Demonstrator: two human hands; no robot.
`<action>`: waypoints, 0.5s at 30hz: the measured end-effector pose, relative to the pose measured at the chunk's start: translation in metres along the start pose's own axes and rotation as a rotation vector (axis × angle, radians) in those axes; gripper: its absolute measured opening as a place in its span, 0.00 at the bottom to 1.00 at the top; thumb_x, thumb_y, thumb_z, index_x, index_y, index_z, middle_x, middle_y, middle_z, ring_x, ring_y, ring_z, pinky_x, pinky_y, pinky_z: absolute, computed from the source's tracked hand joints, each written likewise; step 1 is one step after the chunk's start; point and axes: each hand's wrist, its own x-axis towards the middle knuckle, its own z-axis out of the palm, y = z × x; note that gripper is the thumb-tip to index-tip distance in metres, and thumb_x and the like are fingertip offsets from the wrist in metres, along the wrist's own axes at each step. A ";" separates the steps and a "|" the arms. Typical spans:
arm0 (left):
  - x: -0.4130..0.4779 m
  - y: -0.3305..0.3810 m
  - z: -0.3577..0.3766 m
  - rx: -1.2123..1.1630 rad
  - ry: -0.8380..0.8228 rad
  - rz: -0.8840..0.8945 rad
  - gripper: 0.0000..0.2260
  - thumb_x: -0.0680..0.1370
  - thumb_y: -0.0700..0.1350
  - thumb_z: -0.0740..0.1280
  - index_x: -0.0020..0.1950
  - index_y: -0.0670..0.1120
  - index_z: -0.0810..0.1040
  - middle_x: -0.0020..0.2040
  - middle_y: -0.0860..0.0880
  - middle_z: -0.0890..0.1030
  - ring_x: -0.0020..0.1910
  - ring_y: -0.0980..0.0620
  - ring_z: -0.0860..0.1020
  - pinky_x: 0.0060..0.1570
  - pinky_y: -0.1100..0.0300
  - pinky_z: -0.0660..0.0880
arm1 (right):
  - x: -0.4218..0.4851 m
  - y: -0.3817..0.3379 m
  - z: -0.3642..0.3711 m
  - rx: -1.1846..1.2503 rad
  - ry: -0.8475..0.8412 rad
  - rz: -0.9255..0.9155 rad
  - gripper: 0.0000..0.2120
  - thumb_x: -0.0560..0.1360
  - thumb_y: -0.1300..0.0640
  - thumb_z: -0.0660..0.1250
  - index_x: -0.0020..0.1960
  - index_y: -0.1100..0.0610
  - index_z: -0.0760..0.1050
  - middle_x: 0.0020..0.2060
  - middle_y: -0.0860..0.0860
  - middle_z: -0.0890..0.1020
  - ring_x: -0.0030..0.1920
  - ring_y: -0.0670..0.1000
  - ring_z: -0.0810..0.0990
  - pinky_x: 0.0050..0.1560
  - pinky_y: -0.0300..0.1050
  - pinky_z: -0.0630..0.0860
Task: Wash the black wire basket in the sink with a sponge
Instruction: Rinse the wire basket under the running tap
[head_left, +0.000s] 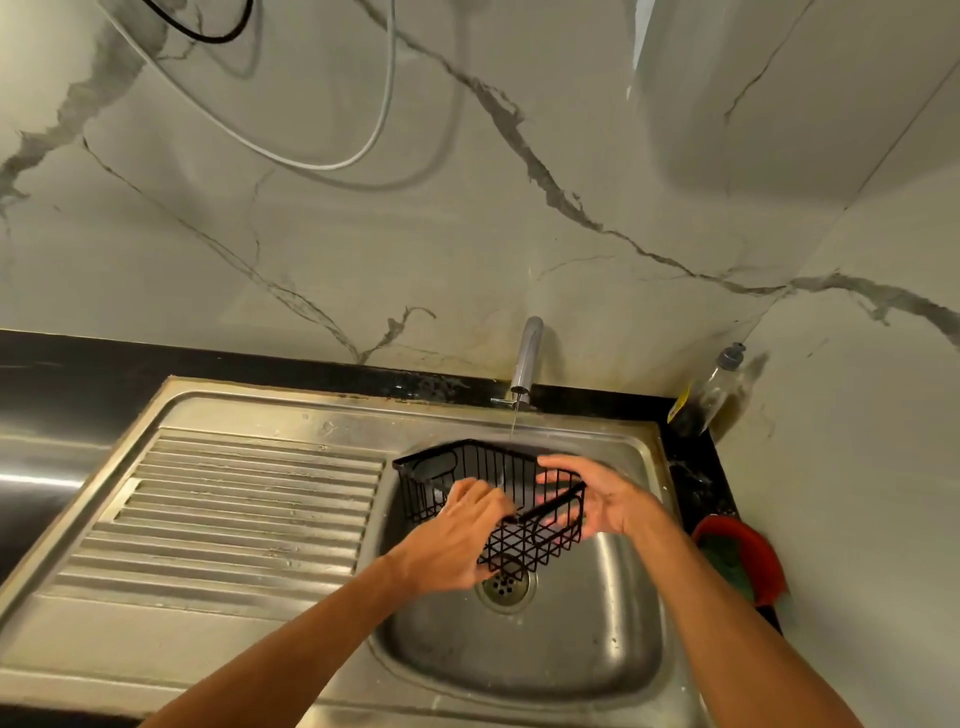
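Observation:
The black wire basket (470, 470) hangs tilted over the steel sink (597, 649), just above the drain. A thin stream of water falls from the tap (525, 361) onto its far edge. My left hand (452, 545) holds the near long side, with fingers over the rim inside the basket and the thumb underneath. My right hand (605, 501) holds the right end, with fingers along the far side. A green sponge (727, 564) lies in a red bowl (769, 558) on the counter right of the sink; neither hand touches it.
A ribbed steel draining board (234, 519) extends left of the sink. A soap bottle with a grey pump (714, 395) stands in the back right corner on the black counter. Marble wall tiles rise behind, with cables hanging above.

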 end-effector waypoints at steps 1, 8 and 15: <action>-0.002 -0.001 0.008 0.061 0.029 0.060 0.35 0.65 0.54 0.82 0.65 0.46 0.68 0.61 0.49 0.72 0.62 0.52 0.65 0.69 0.48 0.69 | 0.001 0.002 0.000 -0.013 0.021 -0.027 0.22 0.70 0.49 0.73 0.62 0.54 0.79 0.61 0.58 0.81 0.58 0.61 0.79 0.65 0.66 0.70; -0.021 -0.016 0.018 -0.103 0.172 -0.260 0.48 0.65 0.79 0.65 0.77 0.53 0.61 0.82 0.51 0.53 0.81 0.50 0.47 0.78 0.38 0.45 | -0.003 0.025 -0.013 0.127 0.096 -0.233 0.21 0.71 0.66 0.63 0.63 0.56 0.79 0.56 0.54 0.84 0.61 0.64 0.80 0.62 0.70 0.72; 0.014 -0.002 0.003 -1.345 0.519 -1.252 0.49 0.69 0.67 0.73 0.82 0.57 0.50 0.78 0.47 0.62 0.73 0.38 0.68 0.67 0.36 0.71 | -0.007 0.041 -0.024 0.223 0.123 -0.466 0.23 0.72 0.71 0.59 0.63 0.57 0.79 0.59 0.54 0.83 0.59 0.63 0.81 0.59 0.69 0.76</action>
